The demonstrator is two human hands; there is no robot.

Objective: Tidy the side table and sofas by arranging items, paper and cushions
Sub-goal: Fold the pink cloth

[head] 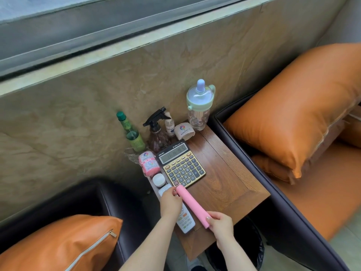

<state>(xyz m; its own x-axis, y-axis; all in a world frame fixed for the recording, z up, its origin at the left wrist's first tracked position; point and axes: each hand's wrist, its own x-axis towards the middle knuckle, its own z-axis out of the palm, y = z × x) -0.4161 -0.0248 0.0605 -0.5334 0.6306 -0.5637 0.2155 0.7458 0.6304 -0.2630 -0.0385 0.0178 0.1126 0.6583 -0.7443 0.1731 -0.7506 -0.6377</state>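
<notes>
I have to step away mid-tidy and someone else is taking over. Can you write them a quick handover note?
Left hand: fingertips on the far end of the pink tube.
Right hand: pinches the tube's near end.
The tube lies slanted beside the white remote, just in front of the calculator.
Done: bottles, rolls and the small white jar stand along the side table's wall edge.
Left: set the tube down, then see to the orange cushions on both sofas. No paper in view.

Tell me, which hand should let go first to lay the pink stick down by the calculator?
Probably the left hand: it only touches the pink stick's far end, while the right hand grips the near end.
</notes>
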